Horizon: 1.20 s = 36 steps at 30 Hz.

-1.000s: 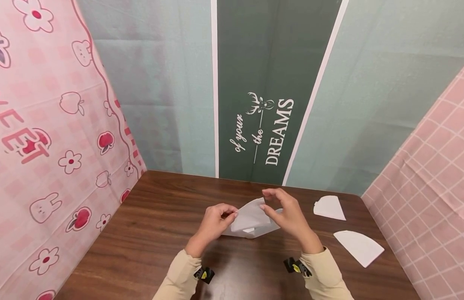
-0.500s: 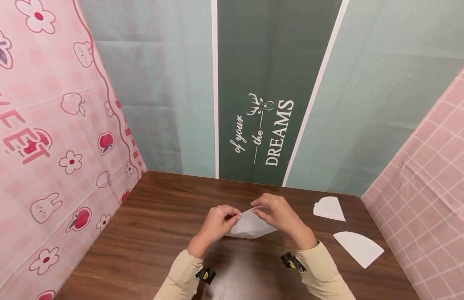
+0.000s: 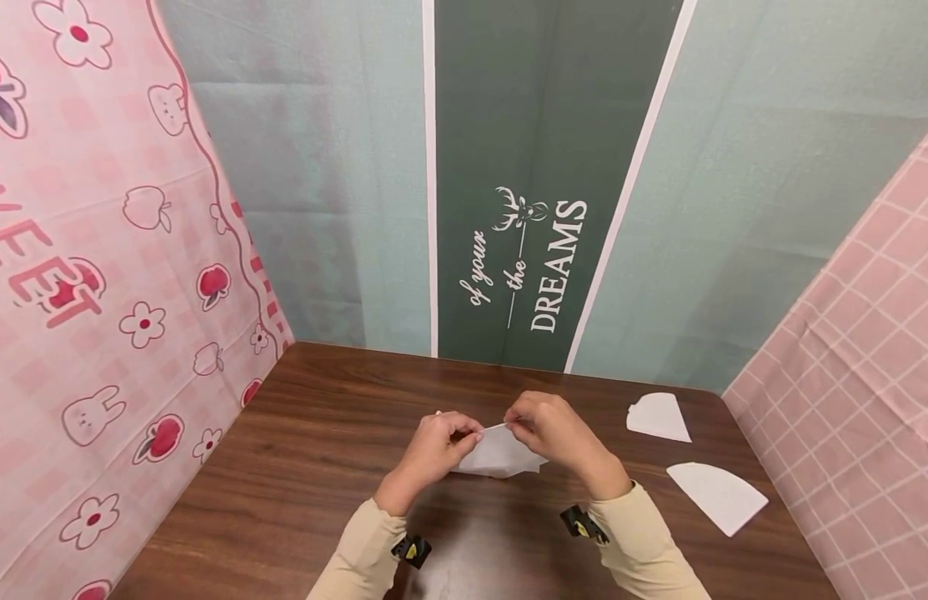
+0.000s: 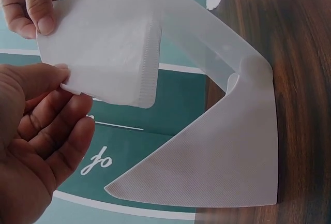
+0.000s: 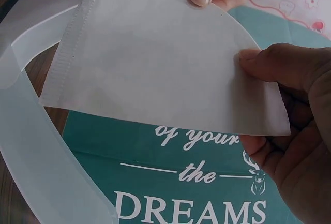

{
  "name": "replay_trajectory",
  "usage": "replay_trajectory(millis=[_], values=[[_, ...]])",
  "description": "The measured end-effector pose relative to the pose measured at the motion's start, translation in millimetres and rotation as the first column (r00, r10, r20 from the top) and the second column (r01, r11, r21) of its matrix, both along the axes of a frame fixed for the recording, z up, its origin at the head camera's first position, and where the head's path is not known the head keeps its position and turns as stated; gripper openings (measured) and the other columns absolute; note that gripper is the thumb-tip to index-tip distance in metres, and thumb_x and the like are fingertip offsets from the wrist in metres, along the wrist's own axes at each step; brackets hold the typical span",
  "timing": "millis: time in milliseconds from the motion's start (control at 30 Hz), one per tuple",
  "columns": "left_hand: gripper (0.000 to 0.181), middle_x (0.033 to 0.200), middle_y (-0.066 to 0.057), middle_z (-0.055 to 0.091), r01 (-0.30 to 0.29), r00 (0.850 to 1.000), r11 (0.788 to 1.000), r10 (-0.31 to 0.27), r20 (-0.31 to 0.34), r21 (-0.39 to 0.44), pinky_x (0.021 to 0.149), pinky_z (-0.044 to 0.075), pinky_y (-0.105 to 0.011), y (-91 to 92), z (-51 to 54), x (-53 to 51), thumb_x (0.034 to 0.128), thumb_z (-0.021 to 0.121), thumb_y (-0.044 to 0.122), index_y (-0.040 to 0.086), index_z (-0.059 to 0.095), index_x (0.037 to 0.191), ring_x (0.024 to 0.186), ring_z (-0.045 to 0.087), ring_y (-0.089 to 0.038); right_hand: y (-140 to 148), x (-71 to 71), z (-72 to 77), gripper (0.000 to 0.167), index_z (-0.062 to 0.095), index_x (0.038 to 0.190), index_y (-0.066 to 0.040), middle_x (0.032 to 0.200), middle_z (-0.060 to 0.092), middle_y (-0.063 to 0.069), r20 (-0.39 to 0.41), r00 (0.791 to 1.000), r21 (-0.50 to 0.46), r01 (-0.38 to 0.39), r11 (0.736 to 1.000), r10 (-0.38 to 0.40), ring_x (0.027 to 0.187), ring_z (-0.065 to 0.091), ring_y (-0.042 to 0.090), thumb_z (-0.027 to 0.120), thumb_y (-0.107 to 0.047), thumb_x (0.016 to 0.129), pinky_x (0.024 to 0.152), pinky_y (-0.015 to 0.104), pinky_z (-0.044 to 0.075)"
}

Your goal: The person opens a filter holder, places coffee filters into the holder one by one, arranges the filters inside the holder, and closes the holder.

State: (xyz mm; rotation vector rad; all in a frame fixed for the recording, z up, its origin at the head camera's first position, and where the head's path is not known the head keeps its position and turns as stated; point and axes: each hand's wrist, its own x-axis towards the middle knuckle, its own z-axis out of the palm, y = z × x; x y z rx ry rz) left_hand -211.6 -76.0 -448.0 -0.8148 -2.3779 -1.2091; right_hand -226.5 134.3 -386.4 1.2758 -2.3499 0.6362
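Observation:
Both hands hold a white, cone-shaped paper coffee filter (image 5: 155,53) with a crimped seam, up above the table. My left hand (image 3: 433,447) pinches its curved edge between thumb and fingers. A short way along the same edge, my right hand (image 3: 557,431) pinches it with the thumb on the near face, as the right wrist view shows. Around and below the filter, in the left wrist view, stands a whitish, finely textured sheet-like piece (image 4: 222,157) with a translucent band (image 4: 201,38). The filter hides part of that piece.
To the right on the brown wooden table (image 3: 313,400) lie two more white fan-shaped papers, a farther one (image 3: 660,417) and a nearer one (image 3: 719,497). Printed cloths hang behind the table and on both sides.
A second ago my right hand was raised with thumb and fingers apart near the paper. It has come down and in, and now pinches the filter's edge. My left hand has barely moved.

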Motion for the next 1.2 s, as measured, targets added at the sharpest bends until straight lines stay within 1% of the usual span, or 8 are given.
replay_trajectory(millis=[100,267,333,400,567,833,1100,1200], values=[[0.003,0.078,0.006,0.064,0.025,0.999,1.0,-0.025,0.037,0.007,0.064,0.048,-0.025,-6.8,2.1,4.2,0.0828,0.071,0.011,0.01,0.071,0.086,0.068,0.056,-0.004,2.2,3.8,0.5,0.016,0.066,0.077,-0.007,0.075,0.06,-0.003,0.014,1.0,-0.002,0.012,1.0,-0.012,0.066,0.055,0.008,0.074,0.006,0.072,0.057,0.023,0.047],[0.021,0.084,-0.003,0.066,0.03,0.992,0.997,-0.038,0.119,0.066,0.066,0.052,-0.034,-28.9,1.2,11.2,0.078,0.076,0.013,0.006,0.068,0.096,0.075,0.062,-0.012,17.2,9.1,-3.8,0.02,0.067,0.078,-0.008,0.077,0.062,-0.003,0.003,1.0,-0.113,0.004,0.994,-0.003,0.069,0.057,0.008,0.074,0.009,0.071,0.06,0.023,0.048],[0.025,0.086,-0.008,0.067,0.011,0.992,0.996,-0.023,0.125,0.09,0.066,0.052,-0.037,-35.1,-1.9,11.4,0.0758,0.078,0.011,0.003,0.068,0.097,0.077,0.063,-0.018,22.6,9.0,-6.6,0.021,0.067,0.078,-0.008,0.078,0.062,-0.003,-0.004,1.0,-0.16,0.004,0.987,-0.004,0.069,0.057,0.008,0.074,0.009,0.07,0.059,0.022,0.047],[0.026,0.087,-0.01,0.066,-0.008,0.993,0.995,-0.003,0.114,0.099,0.066,0.052,-0.035,-39.0,-5.2,11.0,0.0744,0.078,0.009,0.001,0.067,0.096,0.077,0.064,-0.022,25.3,8.3,-8.6,0.019,0.068,0.079,-0.008,0.078,0.063,-0.002,-0.008,1.0,-0.189,0.013,0.982,-0.015,0.069,0.057,0.009,0.075,0.007,0.071,0.059,0.022,0.046],[0.028,0.086,-0.011,0.066,-0.071,0.995,0.992,0.062,0.084,0.104,0.065,0.052,-0.032,-43.1,-12.3,8.0,0.0714,0.08,0.005,-0.001,0.067,0.095,0.075,0.064,-0.023,25.5,5.7,-14.5,0.021,0.07,0.079,-0.009,0.077,0.064,-0.004,0.029,0.996,-0.268,0.085,0.96,-0.08,0.069,0.059,0.01,0.078,0.007,0.068,0.056,0.022,0.045],[0.032,0.087,-0.006,0.062,-0.187,0.979,0.974,0.174,0.104,0.131,0.068,0.052,-0.032,-43.4,-23.6,3.2,0.0693,0.081,0.004,0.002,0.067,0.098,0.079,0.062,-0.019,19.7,1.5,-29.2,0.023,0.068,0.077,-0.009,0.076,0.062,-0.006,0.133,0.973,-0.417,0.23,0.879,-0.191,0.067,0.056,0.009,0.076,0.01,0.068,0.059,0.017,0.043],[0.043,0.094,-0.009,0.061,-0.249,0.968,0.957,0.242,0.066,0.146,0.067,0.051,-0.034,-40.9,-33.9,-1.6,0.0671,0.083,0.007,0.002,0.064,0.106,0.085,0.059,-0.022,11.3,0.9,-43.5,0.021,0.065,0.078,-0.008,0.075,0.061,-0.003,0.237,0.949,-0.504,0.305,0.808,-0.21,0.066,0.053,0.009,0.072,0.011,0.073,0.059,0.017,0.043],[0.046,0.096,-0.01,0.061,-0.26,0.965,0.954,0.251,0.077,0.147,0.069,0.051,-0.035,-40.7,-36.6,-4.0,0.0671,0.083,0.008,0.001,0.063,0.108,0.088,0.058,-0.024,9.4,0.2,-48.3,0.018,0.065,0.078,-0.005,0.075,0.062,0.0,0.288,0.936,-0.547,0.336,0.767,-0.204,0.067,0.053,0.01,0.071,0.011,0.074,0.059,0.017,0.042]])
